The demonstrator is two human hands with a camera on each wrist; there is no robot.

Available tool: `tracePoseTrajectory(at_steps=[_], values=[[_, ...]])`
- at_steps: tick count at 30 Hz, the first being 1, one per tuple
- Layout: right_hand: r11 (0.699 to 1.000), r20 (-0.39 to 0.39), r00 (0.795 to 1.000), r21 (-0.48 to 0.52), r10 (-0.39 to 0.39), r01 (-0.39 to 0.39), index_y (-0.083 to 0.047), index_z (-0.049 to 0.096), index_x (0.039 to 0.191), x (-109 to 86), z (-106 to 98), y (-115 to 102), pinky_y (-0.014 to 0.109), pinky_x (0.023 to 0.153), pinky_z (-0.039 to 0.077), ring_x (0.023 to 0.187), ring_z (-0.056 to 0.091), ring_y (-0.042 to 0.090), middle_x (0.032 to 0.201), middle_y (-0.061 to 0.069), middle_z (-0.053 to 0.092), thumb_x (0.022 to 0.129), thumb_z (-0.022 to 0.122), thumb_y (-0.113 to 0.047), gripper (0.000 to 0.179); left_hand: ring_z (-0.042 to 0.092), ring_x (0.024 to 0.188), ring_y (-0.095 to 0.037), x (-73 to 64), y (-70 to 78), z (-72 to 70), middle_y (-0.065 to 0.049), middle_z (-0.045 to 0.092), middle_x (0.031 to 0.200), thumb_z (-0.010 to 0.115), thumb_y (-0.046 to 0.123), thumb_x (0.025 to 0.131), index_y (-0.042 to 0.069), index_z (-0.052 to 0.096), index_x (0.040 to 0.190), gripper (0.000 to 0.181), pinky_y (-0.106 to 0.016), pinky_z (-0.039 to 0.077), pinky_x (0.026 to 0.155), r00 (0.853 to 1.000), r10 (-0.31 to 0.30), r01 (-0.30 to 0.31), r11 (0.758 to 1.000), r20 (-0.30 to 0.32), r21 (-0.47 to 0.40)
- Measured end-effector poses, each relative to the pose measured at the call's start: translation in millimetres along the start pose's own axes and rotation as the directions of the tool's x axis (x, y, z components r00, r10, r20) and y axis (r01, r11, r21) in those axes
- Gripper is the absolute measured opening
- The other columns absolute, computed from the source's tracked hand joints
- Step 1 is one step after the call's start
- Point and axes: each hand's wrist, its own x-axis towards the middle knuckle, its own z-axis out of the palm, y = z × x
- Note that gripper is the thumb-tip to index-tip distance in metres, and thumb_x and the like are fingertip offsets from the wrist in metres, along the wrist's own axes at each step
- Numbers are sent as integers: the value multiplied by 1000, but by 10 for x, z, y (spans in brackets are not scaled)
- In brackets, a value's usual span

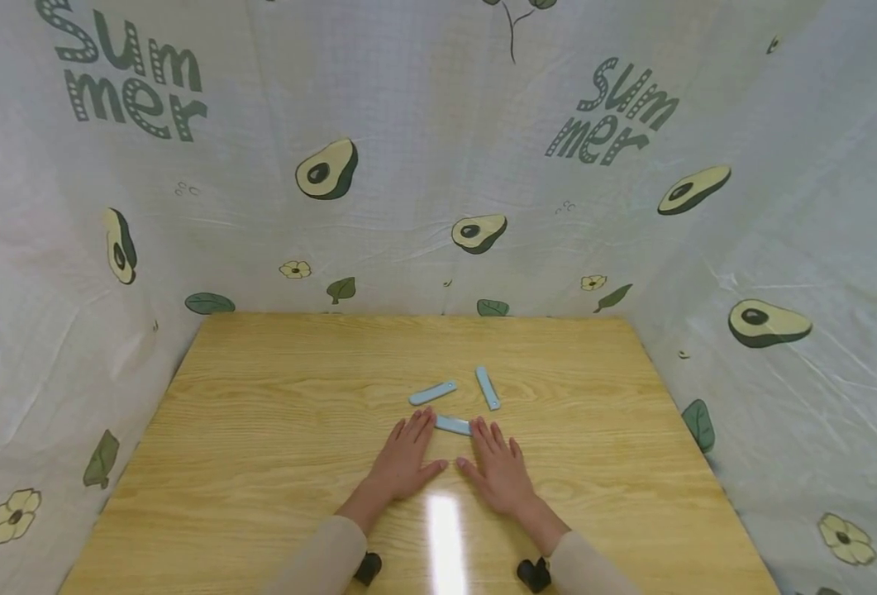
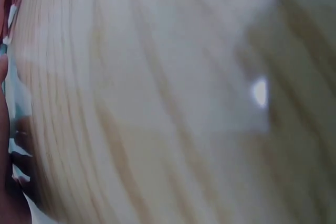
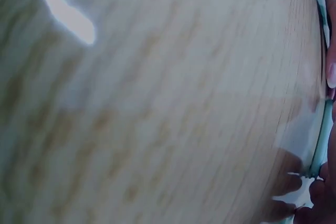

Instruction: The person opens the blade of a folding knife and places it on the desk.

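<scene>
Three slim, flat light-blue pieces lie on the wooden table; their kind does not show. The nearest piece [image 1: 453, 426] lies crosswise between my two hands. My left hand [image 1: 402, 461] rests palm down with straight fingers, its fingertips right at that piece's left end. At its right end are the fingertips of my right hand [image 1: 501, 471], also flat and spread. The thumbs point toward each other, a small gap between them. Beyond lie a slanted piece [image 1: 433, 393] and a steeper one [image 1: 488, 388], each with a small dot near one end. Both wrist views catch only fingers at the edge.
The wood-grain table [image 1: 274, 430] reaches back to a pale cloth [image 1: 408, 99] printed with avocados and leaves, which also hangs along both sides. A bright light reflection lies on the tabletop between the forearms. Black wrist devices [image 1: 533, 574] sit beside the sleeves.
</scene>
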Motion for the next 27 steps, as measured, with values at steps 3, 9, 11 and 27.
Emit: tracePoseTrajectory(at_steps=[3, 9, 11, 27], values=[[1000, 10, 1000, -10, 4, -4, -13, 21, 154, 13, 1, -13, 67, 116, 19, 149, 18, 36, 161, 8, 21, 99, 41, -54, 72, 17, 150, -28, -26, -13, -18, -10, 17, 163, 45, 55, 97, 4, 21, 154, 80, -48, 19, 123, 1000, 3, -3, 1000, 1, 14], [999, 14, 999, -12, -39, 39, -10, 25, 153, 51, -6, -74, 68, 115, 19, 148, 20, 38, 160, 11, 25, 99, 41, -53, 72, 17, 150, -26, -114, -75, -23, -10, 16, 163, 43, 56, 97, 3, 21, 153, 80, -44, 20, 124, 1000, 3, -3, 999, -1, 39], [998, 14, 998, -11, -56, 56, -8, 26, 153, 65, -1, -104, 69, 114, 19, 147, 21, 38, 159, 12, 26, 99, 42, -52, 71, 18, 150, -26, -155, -100, -23, -10, 17, 163, 43, 56, 97, 3, 21, 153, 80, -43, 21, 124, 1000, 2, -1, 999, -9, 53], [987, 59, 988, -70, -142, 146, -9, 27, 153, 83, 102, -350, 67, 114, 23, 147, 24, 37, 159, 9, 28, 100, 40, -51, 69, 21, 149, -27, -554, -261, -41, -10, 20, 162, 46, 58, 95, 5, 23, 153, 82, -46, 24, 122, 996, -44, 47, 998, -74, 38]])
